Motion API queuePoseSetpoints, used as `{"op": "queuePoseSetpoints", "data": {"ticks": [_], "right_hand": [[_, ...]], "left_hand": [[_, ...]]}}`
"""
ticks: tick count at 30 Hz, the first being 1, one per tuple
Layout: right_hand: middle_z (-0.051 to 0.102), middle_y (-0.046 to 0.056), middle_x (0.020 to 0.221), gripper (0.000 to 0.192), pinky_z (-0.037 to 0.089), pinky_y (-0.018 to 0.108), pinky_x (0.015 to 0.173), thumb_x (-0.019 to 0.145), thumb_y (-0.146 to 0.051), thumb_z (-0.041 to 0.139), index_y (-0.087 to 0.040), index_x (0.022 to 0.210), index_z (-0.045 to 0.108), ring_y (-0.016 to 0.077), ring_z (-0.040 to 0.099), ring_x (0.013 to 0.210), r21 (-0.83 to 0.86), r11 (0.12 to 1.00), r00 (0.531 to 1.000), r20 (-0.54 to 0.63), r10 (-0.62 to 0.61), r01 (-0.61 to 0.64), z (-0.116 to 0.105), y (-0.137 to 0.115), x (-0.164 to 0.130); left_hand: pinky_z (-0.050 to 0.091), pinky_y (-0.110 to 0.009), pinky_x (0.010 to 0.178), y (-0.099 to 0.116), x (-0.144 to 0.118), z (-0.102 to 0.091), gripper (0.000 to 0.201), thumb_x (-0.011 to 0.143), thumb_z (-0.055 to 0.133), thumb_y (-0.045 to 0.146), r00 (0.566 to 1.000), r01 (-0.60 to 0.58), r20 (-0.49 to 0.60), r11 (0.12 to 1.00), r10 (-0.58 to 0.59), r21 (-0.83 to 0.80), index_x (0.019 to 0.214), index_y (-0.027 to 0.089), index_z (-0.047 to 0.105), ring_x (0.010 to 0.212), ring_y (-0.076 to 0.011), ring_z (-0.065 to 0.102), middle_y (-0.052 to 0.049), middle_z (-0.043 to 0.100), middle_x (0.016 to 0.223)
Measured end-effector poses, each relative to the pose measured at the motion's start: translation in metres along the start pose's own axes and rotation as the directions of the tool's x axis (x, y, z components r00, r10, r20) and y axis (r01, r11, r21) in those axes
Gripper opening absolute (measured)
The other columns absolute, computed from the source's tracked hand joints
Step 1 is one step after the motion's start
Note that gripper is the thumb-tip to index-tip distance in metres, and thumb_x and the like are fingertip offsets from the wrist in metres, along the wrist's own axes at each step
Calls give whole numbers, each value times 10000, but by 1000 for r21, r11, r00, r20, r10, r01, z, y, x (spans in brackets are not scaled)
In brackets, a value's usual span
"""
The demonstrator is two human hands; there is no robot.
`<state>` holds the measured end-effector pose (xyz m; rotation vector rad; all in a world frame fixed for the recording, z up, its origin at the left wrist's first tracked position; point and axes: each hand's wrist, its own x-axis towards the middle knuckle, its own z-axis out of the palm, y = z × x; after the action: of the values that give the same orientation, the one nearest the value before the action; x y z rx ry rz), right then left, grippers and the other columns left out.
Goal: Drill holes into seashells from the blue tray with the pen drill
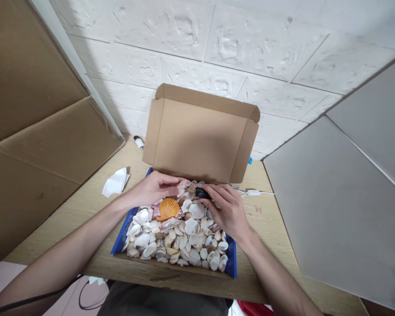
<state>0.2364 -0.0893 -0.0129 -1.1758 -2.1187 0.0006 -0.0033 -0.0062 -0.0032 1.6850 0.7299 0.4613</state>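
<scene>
Cardboard frames the head view: your box [174, 265] lies open on the desk [270, 219], its lid [197, 136] standing upright at the far side, and the tray is heaped with pale shells [181, 241] over a blue lining.

At the far end of the heap your two hands meet. Your left hand [153, 188] comes in from the left, its fingers [174, 182] drawn together on a small pinkish, translucent piece [181, 188]; whether that is a shell or something else you cannot tell at this size. Your right hand [227, 210] comes from the right, its fingers [217, 193] closed round a small dark object [202, 193] with a yellowish part towards the left hand. The dark object lies roughly level, long axis running left to right across the box, with its yellowish end towards the pinkish piece; the two look touching or just apart.

By my reading you are in the middle of bringing the two pieces together over the shells. A steady left-hand hold while the right lines its end up along that same left-right axis seems called for.

An orange scallop shell [167, 208] rests just in front of your left hand, ribs fanning towards you. On the desk lie a crumpled white tissue [116, 182], a small bottle [138, 142] and a white cord [253, 192].
</scene>
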Motion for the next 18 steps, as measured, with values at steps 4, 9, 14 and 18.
{"op": "queuePoseSetpoints", "data": {"ticks": [4, 9, 14, 18], "right_hand": [[710, 96, 1054, 310, 540, 359, 787, 879, -202, 610, -156, 1185, 610, 207, 605, 893, 1, 1000, 1000, -17, -4, 4, 1, 0, 1], [717, 92, 956, 295, 544, 359, 738, 877, -218, 601, -157, 1166, 620, 209, 613, 851, 2, 1000, 999, -40, -6, 6, 3, -1, 1], [727, 97, 945, 261, 545, 354, 721, 866, -210, 619, -137, 1117, 637, 207, 615, 833, -17, 1000, 999, -48, -19, 19, 2, -1, 1], [730, 92, 981, 265, 546, 353, 758, 862, -195, 627, -147, 1123, 634, 209, 624, 865, -33, 999, 998, -52, -33, 32, 2, -1, 2]], "left_hand": [[499, -356, 941, -2, 0, 0, 367, 899, 588, 393, 1000, -15, 10, 999, 14, 34, 1177, 179, 695, 1051, -242, 649, -61, 715, 1138], [496, -319, 943, 2, 0, 2, 369, 904, 578, 372, 1000, -23, 20, 999, 23, 42, 1210, 193, 679, 1068, -221, 643, -50, 722, 1135], [506, -309, 922, 4, 0, 3, 353, 900, 576, 332, 1000, -29, 8, 997, 29, 70, 1200, 182, 685, 1033, -214, 659, -56, 732, 1114], [515, -303, 898, 6, 1, 3, 336, 897, 569, 310, 1000, -28, 12, 996, 27, 87, 1180, 183, 696, 1006, -214, 671, -53, 737, 1103]]}}
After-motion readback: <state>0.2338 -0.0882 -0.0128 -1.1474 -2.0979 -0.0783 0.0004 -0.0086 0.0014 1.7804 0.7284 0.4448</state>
